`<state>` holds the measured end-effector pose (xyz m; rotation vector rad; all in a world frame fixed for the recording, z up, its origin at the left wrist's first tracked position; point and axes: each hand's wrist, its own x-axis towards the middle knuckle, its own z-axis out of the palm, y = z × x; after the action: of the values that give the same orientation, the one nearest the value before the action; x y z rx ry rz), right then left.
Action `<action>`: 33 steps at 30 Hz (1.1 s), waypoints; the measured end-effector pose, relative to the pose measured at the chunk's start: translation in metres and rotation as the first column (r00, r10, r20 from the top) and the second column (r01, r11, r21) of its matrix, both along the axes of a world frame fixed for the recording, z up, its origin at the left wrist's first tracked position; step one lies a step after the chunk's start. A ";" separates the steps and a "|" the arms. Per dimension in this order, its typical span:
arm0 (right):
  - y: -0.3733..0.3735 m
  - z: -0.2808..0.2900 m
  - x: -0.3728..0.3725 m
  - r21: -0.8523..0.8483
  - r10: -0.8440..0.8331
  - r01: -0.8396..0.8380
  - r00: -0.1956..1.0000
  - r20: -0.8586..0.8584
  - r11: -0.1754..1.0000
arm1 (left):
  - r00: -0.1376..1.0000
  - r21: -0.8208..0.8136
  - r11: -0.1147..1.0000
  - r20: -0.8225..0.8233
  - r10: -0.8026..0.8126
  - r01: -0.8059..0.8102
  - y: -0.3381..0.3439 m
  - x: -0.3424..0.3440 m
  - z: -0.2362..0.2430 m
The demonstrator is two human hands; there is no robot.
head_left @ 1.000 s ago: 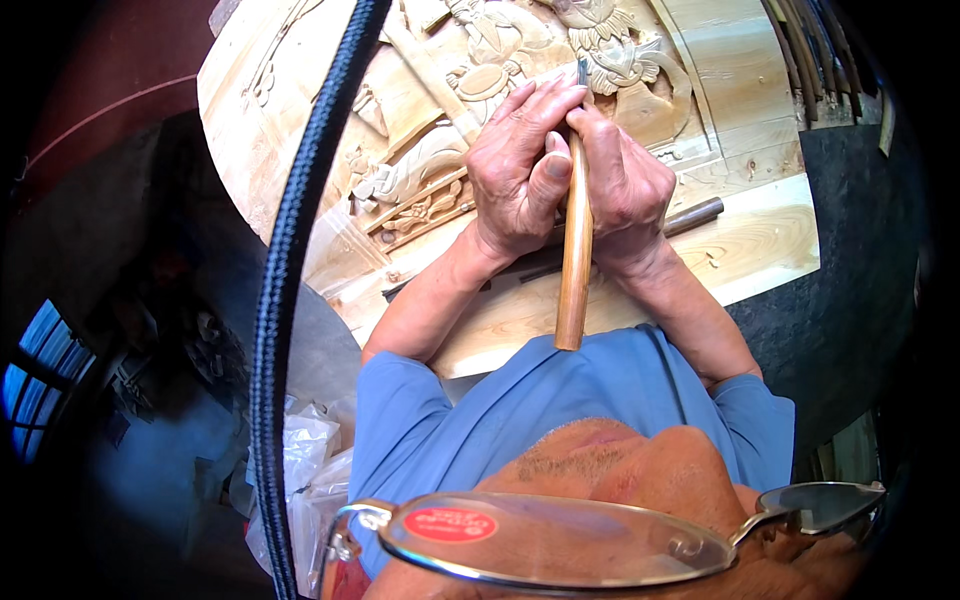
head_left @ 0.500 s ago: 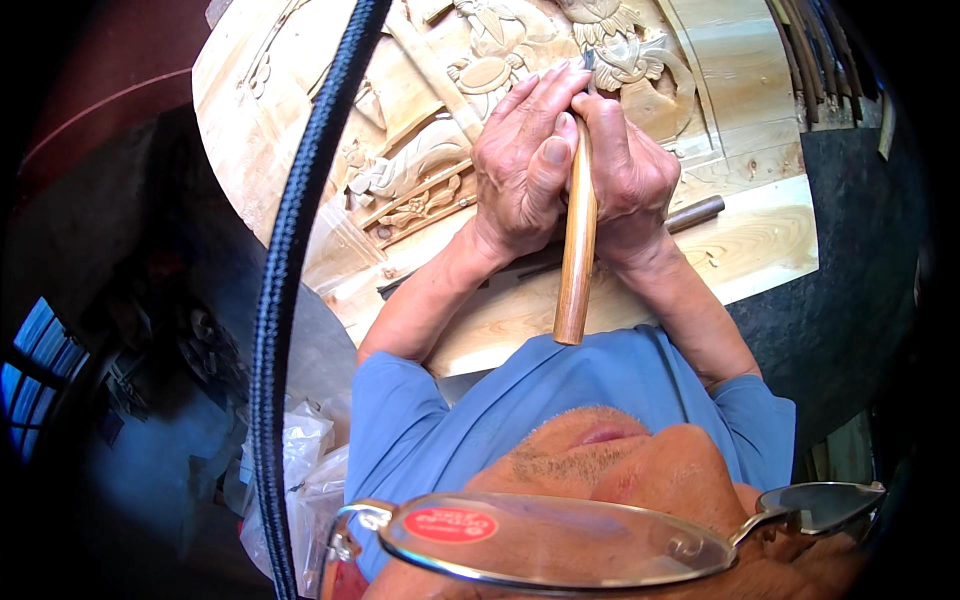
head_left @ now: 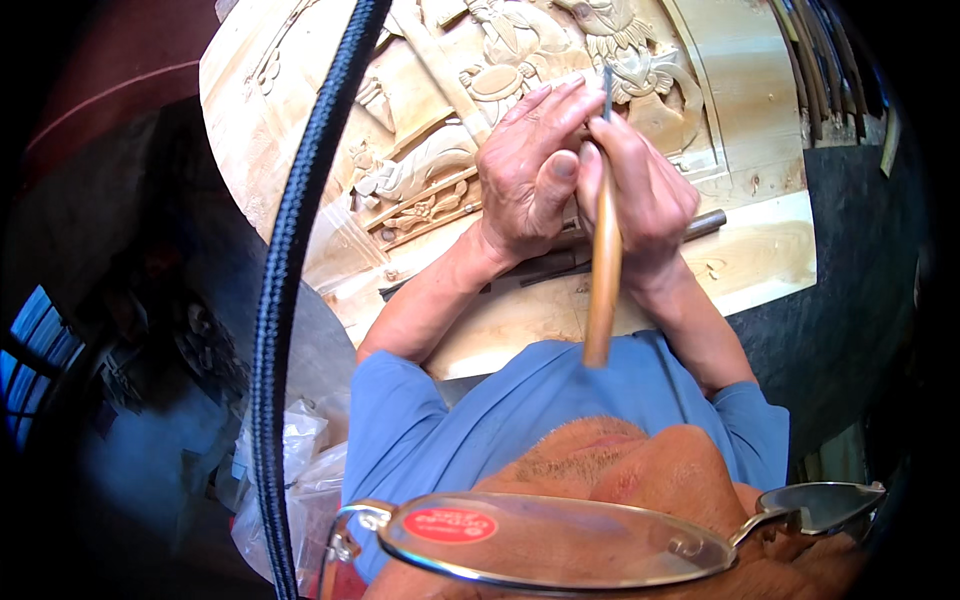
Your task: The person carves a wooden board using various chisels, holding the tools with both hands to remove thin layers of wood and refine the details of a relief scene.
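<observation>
My right hand (head_left: 650,195) is closed around a carving chisel (head_left: 606,270) with a smooth wooden handle. Its thin dark blade points away from me, and the handle's butt end hangs toward my chest. Beneath the tip lies a pale wooden panel (head_left: 745,95) carved in relief with figures and flowers. My left hand (head_left: 525,175) rests on the panel just left of the chisel. Its fingers are stretched toward the blade, with the thumb raised and apart from the handle. The exact spot where the edge meets the wood is too small to tell.
A dark rod-like tool (head_left: 705,225) lies on the wood behind my wrists, partly hidden by them. Several long tools (head_left: 825,75) stand in a row at the far right. A black braided cord (head_left: 285,250) crosses the left side. Clear plastic bags (head_left: 305,450) sit at lower left.
My right hand and the chisel have shifted right and slightly toward me, with the handle moving away from my left thumb. The left hand has barely moved.
</observation>
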<state>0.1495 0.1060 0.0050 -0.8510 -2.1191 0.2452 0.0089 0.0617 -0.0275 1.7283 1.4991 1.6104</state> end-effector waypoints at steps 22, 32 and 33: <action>0.047 0.020 0.100 -0.107 -0.157 0.140 0.973 -0.171 0.984 | 0.782 -0.306 0.763 -0.083 -0.618 0.570 -0.009 0.045 0.043; 0.036 0.029 0.119 -0.032 -0.165 0.163 0.985 -0.060 0.986 | 0.937 -0.213 0.937 -0.157 -0.314 0.278 -0.064 0.049 0.059; 0.035 0.028 0.122 -0.021 -0.163 0.162 0.986 -0.025 0.987 | 0.935 -0.242 0.933 -0.171 -0.312 0.267 -0.071 0.051 0.058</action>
<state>0.2713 0.1413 0.0334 -1.0207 -2.0131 0.1900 0.0598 -0.0089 0.0307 1.9306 1.3665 1.1056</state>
